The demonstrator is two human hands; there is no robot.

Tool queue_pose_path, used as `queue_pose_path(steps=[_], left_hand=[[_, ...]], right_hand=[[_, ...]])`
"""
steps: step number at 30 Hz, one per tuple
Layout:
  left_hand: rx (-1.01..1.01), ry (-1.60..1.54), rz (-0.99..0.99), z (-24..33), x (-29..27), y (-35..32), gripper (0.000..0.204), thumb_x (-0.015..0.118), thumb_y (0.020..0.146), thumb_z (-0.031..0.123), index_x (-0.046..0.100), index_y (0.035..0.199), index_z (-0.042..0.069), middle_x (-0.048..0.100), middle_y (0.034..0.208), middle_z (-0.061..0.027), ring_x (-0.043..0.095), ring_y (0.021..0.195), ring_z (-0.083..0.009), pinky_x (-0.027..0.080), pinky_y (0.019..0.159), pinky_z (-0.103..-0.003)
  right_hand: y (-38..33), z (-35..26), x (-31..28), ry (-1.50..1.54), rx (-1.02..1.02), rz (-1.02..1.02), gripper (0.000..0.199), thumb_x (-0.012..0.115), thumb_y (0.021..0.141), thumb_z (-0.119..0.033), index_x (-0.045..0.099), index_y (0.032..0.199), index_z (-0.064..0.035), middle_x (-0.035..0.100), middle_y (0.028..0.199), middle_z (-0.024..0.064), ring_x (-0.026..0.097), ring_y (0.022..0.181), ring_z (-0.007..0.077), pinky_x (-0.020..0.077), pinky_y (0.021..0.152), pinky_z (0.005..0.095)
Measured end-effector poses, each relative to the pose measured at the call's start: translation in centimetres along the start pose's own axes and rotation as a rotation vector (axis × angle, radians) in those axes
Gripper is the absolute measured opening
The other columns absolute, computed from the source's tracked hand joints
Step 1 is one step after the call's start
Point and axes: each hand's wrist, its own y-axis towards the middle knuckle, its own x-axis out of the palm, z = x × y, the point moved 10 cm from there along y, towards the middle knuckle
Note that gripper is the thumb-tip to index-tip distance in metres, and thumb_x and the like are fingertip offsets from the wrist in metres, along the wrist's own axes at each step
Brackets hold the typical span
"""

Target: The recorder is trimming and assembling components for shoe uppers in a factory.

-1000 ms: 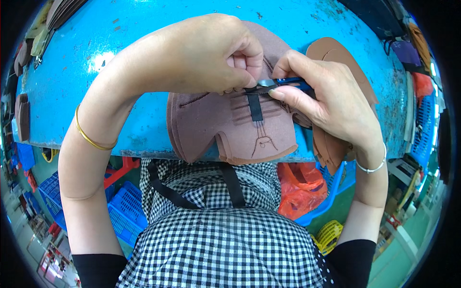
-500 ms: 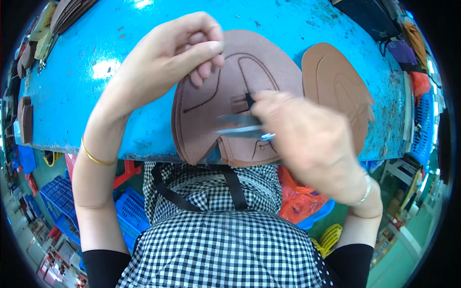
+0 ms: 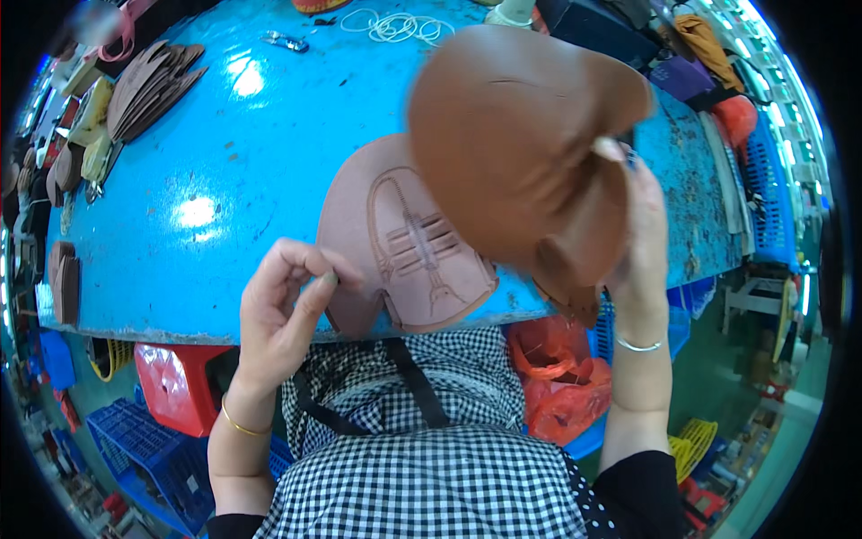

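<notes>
My right hand (image 3: pixel 642 234) grips the side of a brown leather piece (image 3: pixel 512 135), raised above the table with its smooth face showing and its edge folded. A small bit of metal shows by the fingers, too little to make out. Below it lies a pinkish-brown leather piece (image 3: pixel 350 198), rounded with a notch at the near edge, bearing a looped outline and slotted strips. My left hand (image 3: pixel 283 305) is by this piece's left edge, fingers curled and thumb against the forefinger; whatever is between them is hidden. Another brown piece (image 3: pixel 575 301) hangs partly hidden under the raised one.
The blue table (image 3: pixel 180 269) has a worn near edge. Leather pieces (image 3: pixel 148 94) are stacked at the far left. A white cord (image 3: pixel 395 27) lies at the back. A red stool (image 3: pixel 175 386), a blue crate (image 3: pixel 153 458) and a red plastic bag (image 3: pixel 566 395) are below the table edge.
My right hand has moved from the stitched pieces, where it held a blurred metal tool, to the right and lifted a brown leather piece. My left hand has come down nearer. The stitched top piece no longer shows.
</notes>
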Motion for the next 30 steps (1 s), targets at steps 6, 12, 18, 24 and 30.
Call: queue_pose_path(steps=[6, 12, 18, 24, 30], left_hand=[[0.004, -0.089, -0.093, -1.0, -0.5, -3.3, 0.008, 0.06, 0.098, -0.002, 0.053, 0.102, -0.001, 0.067, 0.094, -0.0112, 0.066, 0.086, -0.0162, 0.055, 0.078, -0.03], [-0.104, 0.011, 0.382, -4.5, -8.9, -10.1, 0.011, 0.065, 0.095, -0.002, 0.055, 0.095, 0.002, 0.064, 0.077, -0.0035, 0.062, 0.068, -0.0087, 0.052, 0.061, -0.023], [0.041, 0.75, 0.081, -8.9, -6.7, -11.5, 0.041, 0.078, 0.081, 0.006, 0.062, 0.118, 0.006, 0.07, 0.101, -0.0144, 0.068, 0.095, -0.0274, 0.055, 0.086, -0.039], [-0.002, 1.102, -0.153, -15.8, 0.7, -9.3, 0.063, 0.083, 0.077, 0.025, 0.057, 0.134, 0.015, 0.06, 0.128, -0.0229, 0.061, 0.113, -0.0389, 0.049, 0.099, -0.046], [-0.263, 0.534, -0.309, -14.1, -1.3, -9.3, 0.025, 0.07, 0.089, 0.014, 0.068, 0.113, 0.006, 0.069, 0.09, -0.0136, 0.067, 0.08, -0.0235, 0.053, 0.076, -0.036]], right_hand=[[-2.6, 1.7, -15.4, -0.406, 0.032, 0.403, 0.042, 0.054, 0.106, -0.026, 0.052, 0.137, 0.0011, 0.063, 0.119, 0.0055, 0.061, 0.093, 0.0085, 0.0505, 0.077, 0.0246], [-8.3, 1.1, -15.4, 0.055, -0.248, 0.431, 0.015, 0.052, 0.108, -0.02, 0.055, 0.111, -0.005, 0.041, 0.069, -0.0044, 0.03, 0.05, 0.0018, 0.0229, 0.043, 0.021], [-8.8, 6.6, -1.3, -0.11, -0.126, -0.069, 0.011, 0.051, 0.105, -0.008, 0.055, 0.114, -0.0028, 0.049, 0.065, -0.0013, 0.038, 0.05, 0.004, 0.0272, 0.044, 0.0196], [-9.1, 6.7, 8.2, -0.118, -0.132, -0.418, 0.012, 0.056, 0.103, -0.012, 0.06, 0.109, -0.0018, 0.056, 0.065, -0.0002, 0.041, 0.05, 0.0026, 0.0301, 0.046, 0.0189], [-9.3, 7.8, 9.2, 0.009, -0.104, -0.5, 0.017, 0.059, 0.102, -0.01, 0.062, 0.114, 0.0012, 0.053, 0.062, -0.0008, 0.043, 0.05, 0.0038, 0.0321, 0.046, 0.0199]])
